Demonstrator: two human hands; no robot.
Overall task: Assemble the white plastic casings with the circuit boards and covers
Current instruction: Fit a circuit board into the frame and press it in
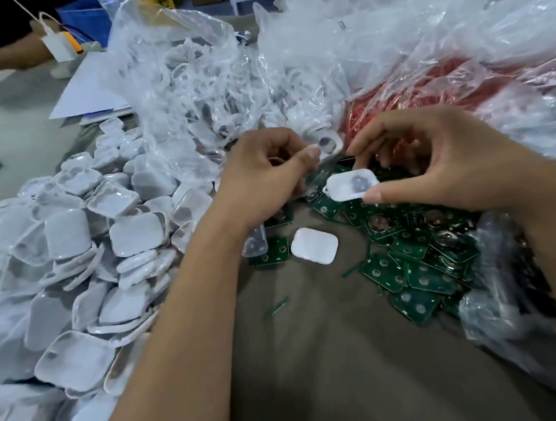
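Nearest us, below both hands, a loose white cover (314, 246) lies flat on the brown cloth (335, 357). Under and outward of our right hand (435, 164) spreads a heap of green circuit boards (421, 264). That hand pinches a white casing (352, 185) between thumb and fingertips, a dark round part showing in it. Our left hand (266, 174) is curled beside it, fingers bent inward; we cannot tell what, if anything, it holds. Outward of the left hand lies a large pile of white covers (81, 263). Beyond both hands stand clear plastic bags (188, 69) of white parts, and a bag with red contents (428, 94) beyond the right.
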